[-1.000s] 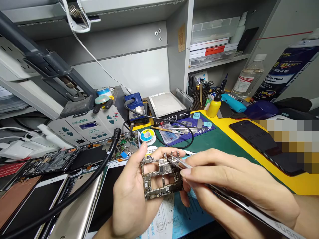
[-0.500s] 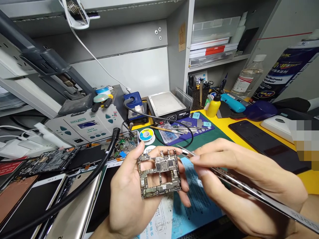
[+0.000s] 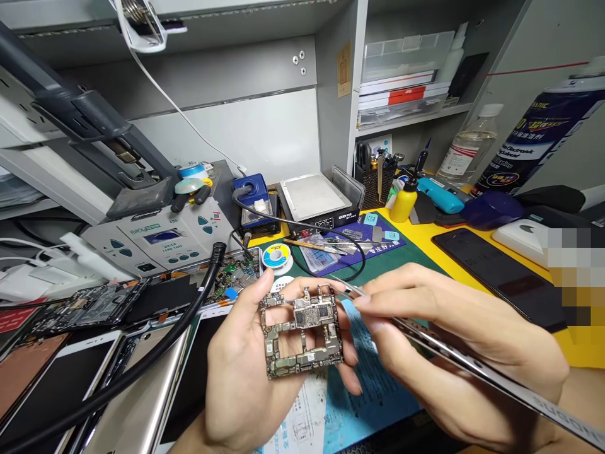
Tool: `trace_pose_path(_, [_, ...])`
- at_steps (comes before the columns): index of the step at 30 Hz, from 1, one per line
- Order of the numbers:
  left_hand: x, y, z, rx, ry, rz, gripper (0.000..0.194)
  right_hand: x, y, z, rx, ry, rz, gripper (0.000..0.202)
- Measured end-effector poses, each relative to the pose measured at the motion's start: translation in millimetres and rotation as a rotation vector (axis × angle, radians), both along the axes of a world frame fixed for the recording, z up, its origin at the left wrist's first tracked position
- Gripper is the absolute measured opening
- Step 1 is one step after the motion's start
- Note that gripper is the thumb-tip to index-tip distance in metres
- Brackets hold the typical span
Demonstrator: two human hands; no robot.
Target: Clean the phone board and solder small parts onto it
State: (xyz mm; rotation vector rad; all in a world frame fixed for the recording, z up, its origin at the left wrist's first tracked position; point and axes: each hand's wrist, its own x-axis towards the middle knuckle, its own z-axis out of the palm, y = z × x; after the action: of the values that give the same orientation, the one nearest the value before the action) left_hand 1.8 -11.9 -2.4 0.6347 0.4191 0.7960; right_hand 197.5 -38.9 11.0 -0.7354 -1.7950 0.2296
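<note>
My left hand (image 3: 248, 369) holds a phone circuit board (image 3: 313, 316) over the palm, with the thumb along its left edge and fingers behind it. The board is dark and has two large cut-outs, gold contacts and a grey chip area in its upper part. My right hand (image 3: 449, 340) is closed around slim silver tweezers (image 3: 477, 371) with holes along the arm. Their thin tip points left, near the board's upper right corner. Whether the tip touches the board I cannot tell.
A blue-and-white printed sheet (image 3: 352, 384) lies beneath my hands. Behind are a solder spool (image 3: 276, 256), a heating plate (image 3: 316, 197) and a soldering station (image 3: 163, 236). A black hose (image 3: 155, 372) crosses phones on the left. A yellow bottle (image 3: 404, 203) and dark phone (image 3: 496, 274) are right.
My right hand and the tweezers have shifted slightly left, toward the board. The left hand and board stay almost in place.
</note>
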Motion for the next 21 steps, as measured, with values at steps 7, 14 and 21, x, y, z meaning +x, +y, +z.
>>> trace_pose_path(7, [1, 2, 2.0, -0.079, 0.033, 0.024, 0.048, -2, 0, 2.1, -0.018, 0.016, 0.022, 0.033])
trace_pose_path(14, [2, 1, 2.4, -0.088, 0.071, 0.061, 0.05, 4, 0, -1.6, -0.189, 0.104, -0.246, 0.016])
trace_pose_path(21, [2, 0, 3.2, -0.068, 0.088, 0.066, 0.055, 11, 20, 3.7, -0.381, 0.307, -0.156, 0.004])
